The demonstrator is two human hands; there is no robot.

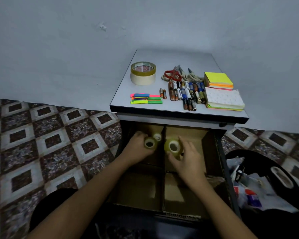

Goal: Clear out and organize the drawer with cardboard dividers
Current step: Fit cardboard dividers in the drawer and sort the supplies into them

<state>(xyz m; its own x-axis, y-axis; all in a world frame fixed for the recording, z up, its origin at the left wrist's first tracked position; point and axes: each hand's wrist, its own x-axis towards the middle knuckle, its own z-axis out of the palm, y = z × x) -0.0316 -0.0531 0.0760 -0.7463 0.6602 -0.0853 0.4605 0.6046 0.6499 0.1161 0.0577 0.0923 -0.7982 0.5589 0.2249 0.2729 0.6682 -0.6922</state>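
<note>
The dark drawer (pixel 222 163) stood open, lined with brown cardboard dividers (pixel 163 192). Our left hand (pixel 136 150) gripped a small clear tape roll (pixel 150 144) at the far-left compartment, just beside a second small pale roll (pixel 157 136). Our right hand (pixel 188 163) held a larger yellowish clear tape roll (pixel 173 147) at the far-right compartment. On the white cabinet top (pixel 171 57) we saw two stacked wide tape rolls (pixel 143 74), scissors (pixel 173 74), loose batteries (pixel 185 94) and neon sticky-note pads (pixel 217 79).

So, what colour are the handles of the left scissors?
Red handles on those scissors, best seen in the head view.
</note>
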